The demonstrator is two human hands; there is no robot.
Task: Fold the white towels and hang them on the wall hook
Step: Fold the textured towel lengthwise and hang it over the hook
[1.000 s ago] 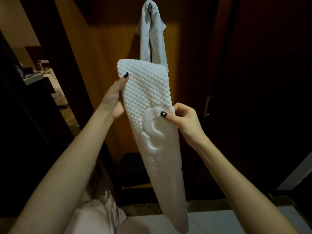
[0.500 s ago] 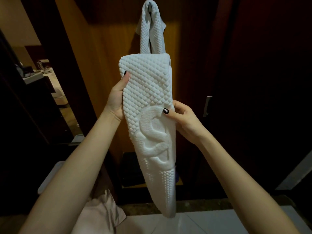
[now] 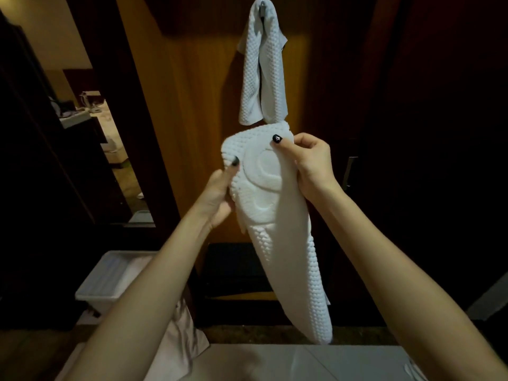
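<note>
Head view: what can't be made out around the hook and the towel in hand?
Wall hook: head view, nearly all covered by the hung towel; free room unclear.
Held towel: back layers hidden by its own front.
Left hand: fingers hidden behind that towel.
White bin: contents partly blocked by the left forearm.

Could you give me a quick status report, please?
Left hand and right hand grip the folded white waffle-textured towel. Second white towel hangs on the metal wall hook. Nothing between them.
</note>
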